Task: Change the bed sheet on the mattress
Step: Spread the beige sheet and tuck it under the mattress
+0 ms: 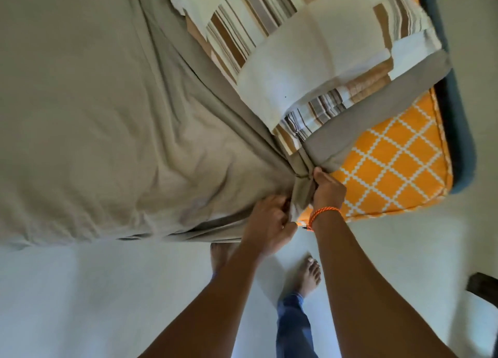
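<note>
Bunching at the mattress (390,166) corner, the grey sheet (107,115) could slip off the orange edge if either grip slackens, undoing the gather. The right hand (327,189) pinches the twisted fabric atop the corner; the left hand (265,223) clutches folds just below it, fingers closed on cloth.

Hands: left hand (265,224) and right hand (327,189) both grip bunched grey sheet (107,115) at the corner.
Mattress (390,169): orange lattice pattern, corner bare.
Striped bedding (296,61): folded on top.
</note>
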`<control>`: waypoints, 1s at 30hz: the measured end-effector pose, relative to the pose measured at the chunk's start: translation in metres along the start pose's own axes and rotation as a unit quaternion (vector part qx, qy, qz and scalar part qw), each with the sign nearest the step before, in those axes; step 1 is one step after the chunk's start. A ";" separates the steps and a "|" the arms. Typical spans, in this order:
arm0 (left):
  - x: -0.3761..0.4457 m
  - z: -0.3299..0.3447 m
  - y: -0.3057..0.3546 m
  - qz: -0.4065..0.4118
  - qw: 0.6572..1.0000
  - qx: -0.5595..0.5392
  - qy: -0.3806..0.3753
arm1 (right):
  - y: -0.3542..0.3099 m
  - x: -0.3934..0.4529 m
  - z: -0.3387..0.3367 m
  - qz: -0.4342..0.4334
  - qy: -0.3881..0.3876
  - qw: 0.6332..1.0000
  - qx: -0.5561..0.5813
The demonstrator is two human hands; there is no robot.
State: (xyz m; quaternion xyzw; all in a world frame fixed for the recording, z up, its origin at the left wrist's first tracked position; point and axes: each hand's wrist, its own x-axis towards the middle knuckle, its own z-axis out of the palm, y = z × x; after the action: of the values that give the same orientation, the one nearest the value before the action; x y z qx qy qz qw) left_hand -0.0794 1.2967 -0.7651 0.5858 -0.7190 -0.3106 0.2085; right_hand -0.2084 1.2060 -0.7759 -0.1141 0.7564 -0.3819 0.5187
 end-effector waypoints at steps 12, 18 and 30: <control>0.031 0.025 0.019 -0.386 0.867 -0.258 0.181 | 0.027 -0.047 -0.013 -0.207 -0.100 0.863 -0.451; 0.051 0.020 0.035 -0.380 0.923 -0.058 -0.025 | -0.024 -0.034 -0.015 -0.181 -0.016 0.824 -0.537; 0.080 -0.025 0.007 -0.431 0.811 -0.382 -0.099 | -0.054 -0.042 0.060 -0.429 -0.009 0.832 -0.352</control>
State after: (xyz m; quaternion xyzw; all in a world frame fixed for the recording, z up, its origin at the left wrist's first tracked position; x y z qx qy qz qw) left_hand -0.0859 1.2147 -0.7468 0.6749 -0.2324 -0.6747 0.1880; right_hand -0.1501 1.1658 -0.7191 -0.6053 0.7103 -0.2726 0.2339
